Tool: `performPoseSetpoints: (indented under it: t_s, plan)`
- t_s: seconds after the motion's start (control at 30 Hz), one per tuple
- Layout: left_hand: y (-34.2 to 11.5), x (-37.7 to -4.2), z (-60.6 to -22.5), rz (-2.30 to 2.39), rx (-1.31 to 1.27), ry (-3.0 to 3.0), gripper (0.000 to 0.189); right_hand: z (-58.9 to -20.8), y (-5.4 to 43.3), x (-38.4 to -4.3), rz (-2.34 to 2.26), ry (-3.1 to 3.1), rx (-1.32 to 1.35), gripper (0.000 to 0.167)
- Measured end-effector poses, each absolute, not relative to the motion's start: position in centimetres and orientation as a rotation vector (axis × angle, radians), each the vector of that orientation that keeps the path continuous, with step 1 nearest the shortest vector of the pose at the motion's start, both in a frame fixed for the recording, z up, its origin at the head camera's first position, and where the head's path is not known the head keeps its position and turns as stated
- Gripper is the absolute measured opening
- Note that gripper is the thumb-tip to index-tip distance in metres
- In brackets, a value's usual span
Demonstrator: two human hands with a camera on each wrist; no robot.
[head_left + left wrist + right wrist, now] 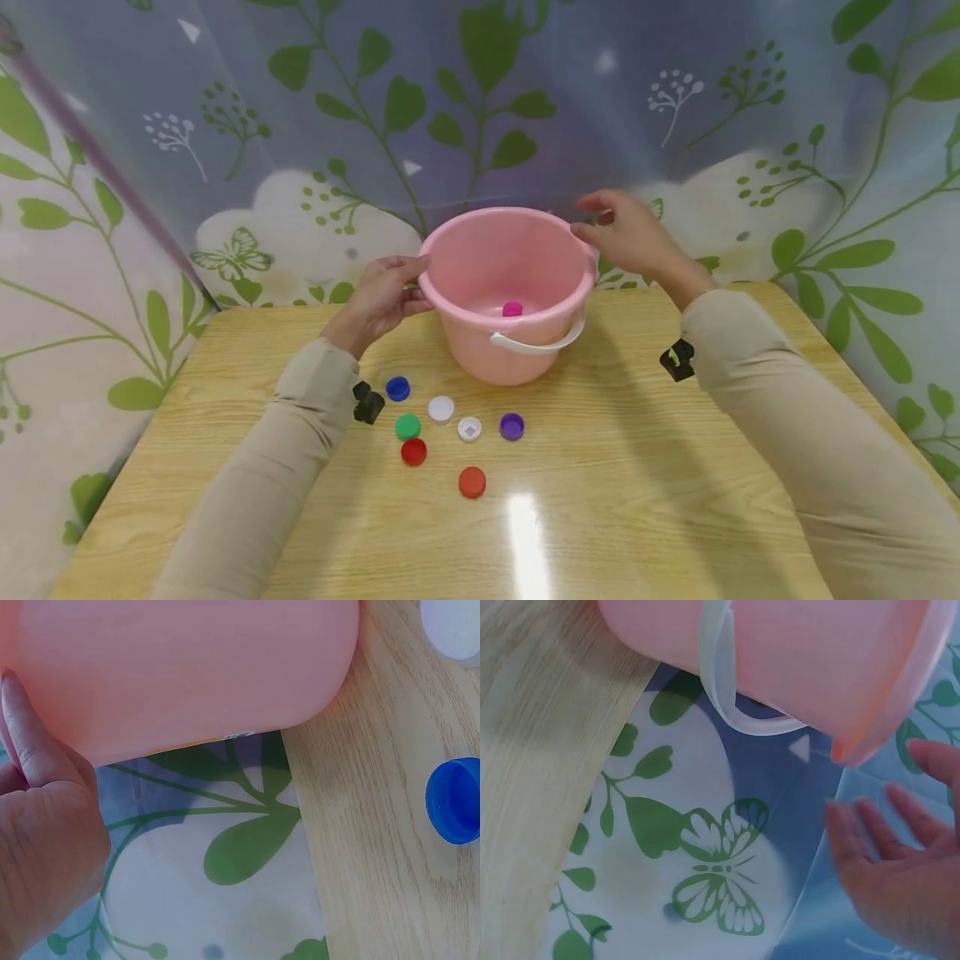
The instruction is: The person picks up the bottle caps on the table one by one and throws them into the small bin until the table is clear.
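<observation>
A pink bucket (517,354) stands on the wooden table with its mouth facing up and towards me. Its white handle (540,343) hangs down at the front right. My left hand (378,296) grips the rim on the left, thumb at the lip and fingers along the outer wall. Just off the right rim hovers my right hand (626,232), its fingers spread and slightly bent with nothing between them; the right wrist view shows a gap between this hand (900,855) and the bucket (802,660). Inside the bucket lies a magenta cap (512,309).
Several bottle caps lie in front of the bucket: blue (398,388), white (441,409), green (407,427), dark red (413,452), small white (469,429), purple (512,427) and red (472,482). A leaf-patterned curtain (525,108) hangs close behind the table.
</observation>
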State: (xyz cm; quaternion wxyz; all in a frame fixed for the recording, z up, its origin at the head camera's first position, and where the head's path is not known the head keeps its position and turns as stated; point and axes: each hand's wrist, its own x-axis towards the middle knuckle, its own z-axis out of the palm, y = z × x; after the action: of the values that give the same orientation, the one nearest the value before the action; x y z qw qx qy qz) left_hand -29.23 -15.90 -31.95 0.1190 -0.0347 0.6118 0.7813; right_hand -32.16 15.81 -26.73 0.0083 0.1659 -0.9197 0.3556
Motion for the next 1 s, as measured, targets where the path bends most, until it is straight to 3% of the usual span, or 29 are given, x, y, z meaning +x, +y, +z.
performPoseSetpoints:
  t_s: [0.13,0.6,0.87,1.0]
  plan:
    - [-16.0,-29.2,-31.8,2.286,-0.107,1.779,0.044,-26.9,16.4,-31.9,1.329,-2.972,0.412,0.058]
    - [-16.0,-29.0,-31.8,2.293,-0.119,1.738,0.044,-28.8,17.3,-32.0,2.489,-2.627,-0.085,0.048]
    - [-16.0,-29.0,-31.7,2.243,-0.127,1.809,0.045,-29.4,17.5,-32.3,2.798,-2.363,-0.185,0.018]
    - [-16.3,-28.8,-32.1,2.166,-0.128,2.001,0.047,-29.6,17.5,-32.3,2.864,-2.289,-0.221,0.012]
